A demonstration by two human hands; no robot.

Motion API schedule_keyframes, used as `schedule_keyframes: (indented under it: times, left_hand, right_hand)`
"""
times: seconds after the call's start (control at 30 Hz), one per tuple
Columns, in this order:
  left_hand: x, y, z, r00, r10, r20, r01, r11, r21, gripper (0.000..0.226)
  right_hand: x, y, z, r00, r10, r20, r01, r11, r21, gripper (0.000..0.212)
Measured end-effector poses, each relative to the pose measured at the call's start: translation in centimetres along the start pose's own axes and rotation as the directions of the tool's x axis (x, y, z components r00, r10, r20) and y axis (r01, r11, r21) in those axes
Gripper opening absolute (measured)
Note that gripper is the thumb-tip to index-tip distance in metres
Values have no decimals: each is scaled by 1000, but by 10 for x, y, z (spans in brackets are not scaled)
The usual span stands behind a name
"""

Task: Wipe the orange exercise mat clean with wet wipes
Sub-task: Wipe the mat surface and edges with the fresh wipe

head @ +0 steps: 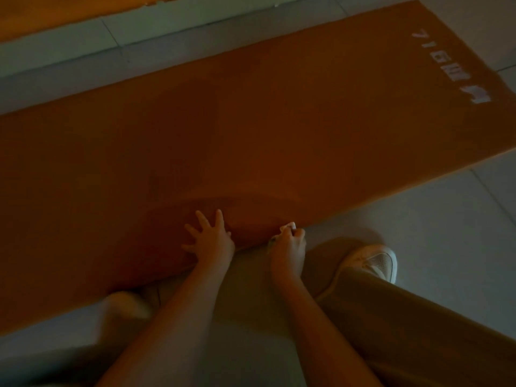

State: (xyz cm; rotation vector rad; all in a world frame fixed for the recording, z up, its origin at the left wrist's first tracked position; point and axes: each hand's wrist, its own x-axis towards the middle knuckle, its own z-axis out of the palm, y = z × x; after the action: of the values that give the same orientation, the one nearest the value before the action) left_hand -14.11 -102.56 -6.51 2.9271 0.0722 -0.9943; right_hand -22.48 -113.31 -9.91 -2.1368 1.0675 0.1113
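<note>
Left hand (208,241) lies spread on the orange mat (251,129), bracing it; right hand (287,243), at 3 o'clock, pinches the wet wipe (287,227) against the near edge.

Dim light falls on a pale grey tiled floor (435,233) crossed by thin grout lines.

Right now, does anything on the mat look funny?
Only a darker curved patch on the orange mat, just beyond the left hand; it looks damp, probably from the wet wipe in the right hand.
</note>
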Motion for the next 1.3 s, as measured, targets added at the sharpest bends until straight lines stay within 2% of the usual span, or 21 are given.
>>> schedule_keyframes:
  times: [0.03, 0.07, 0.13, 0.2, 0.3, 0.37, 0.4, 0.47, 0.57, 0.63, 0.7, 0.77, 0.87, 1.0, 1.07, 1.17, 1.23, 1.3]
  left_hand:
    - [1, -1, 1, 1000, 2, -4, -2, 1000, 5, 62]
    - [1, -2, 1, 1000, 9, -8, -9, 1000, 15, 61]
    - [2, -5, 2, 999, 31, -24, -30, 999, 39, 61]
    - [4, -11, 2, 996, 77, -54, -72, 994, 80, 63]
    - [4, -23, -3, 982, 170, -79, -160, 979, 126, 67]
    - [2, -34, -8, 971, 231, -69, -224, 970, 90, 67]
    - [1, -41, -11, 962, 266, -69, -264, 964, 40, 65]
    - [3, -65, -15, 951, 293, -101, -302, 949, -95, 59]
    - [9, -125, -18, 968, 176, -181, -194, 977, -91, 54]
    - [11, -172, -15, 979, 67, -194, -85, 993, -87, 55]
    - [6, -209, -12, 985, 82, -150, -92, 994, -64, 58]
    - [1, -225, -8, 982, 159, -102, -161, 987, -18, 62]
    - [-3, -230, -10, 978, 193, -84, -198, 978, -62, 62]
    - [-7, -271, -14, 994, 29, -110, -44, 990, -135, 59]
    - [-9, -300, -13, 1000, 18, -22, -21, 987, -160, 60]
    - [-11, -324, -15, 993, 104, 61, -94, 985, -145, 62]
    - [-10, -322, -19, 987, 131, 89, -115, 979, -170, 60]
    - [-11, -322, -23, 984, 142, 109, -120, 974, -192, 59]
  right_hand:
    - [2, -2, 0, 999, 35, -38, -34, 999, 9, 34]
    - [3, -3, 0, 993, 88, -75, -80, 992, 100, 34]
    - [6, 1, 2, 990, 110, -89, -93, 981, 172, 34]
    - [2, 1, 4, 999, 3, -53, -1, 999, 40, 32]
    - [-8, -2, 6, 990, -60, -128, 75, 990, 115, 27]
    - [-8, -10, 10, 973, 22, -230, 26, 978, 206, 21]
    - [-9, -16, 12, 948, 74, -309, -12, 980, 198, 18]
    - [-15, -24, 19, 922, 162, -351, -86, 971, 222, 16]
    - [-40, -35, 39, 937, 180, -298, -83, 947, 310, 21]
    - [-60, -43, 64, 954, 88, -286, 6, 950, 313, 25]
    - [-83, -51, 88, 959, -56, -279, 112, 975, 190, 25]
    - [-94, -56, 101, 958, -98, -270, 143, 978, 153, 24]
    - [-96, -60, 101, 954, -65, -292, 110, 984, 139, 26]
    - [-102, -73, 105, 954, 57, -296, 22, 966, 258, 24]
    - [-117, -86, 117, 977, 80, -196, -19, 955, 296, 21]
    - [-157, -117, 149, 998, 55, -19, -45, 938, 342, 26]
    - [-179, -129, 166, 998, 34, 50, -51, 918, 393, 32]
    - [-193, -137, 167, 995, 47, 92, -79, 916, 393, 25]
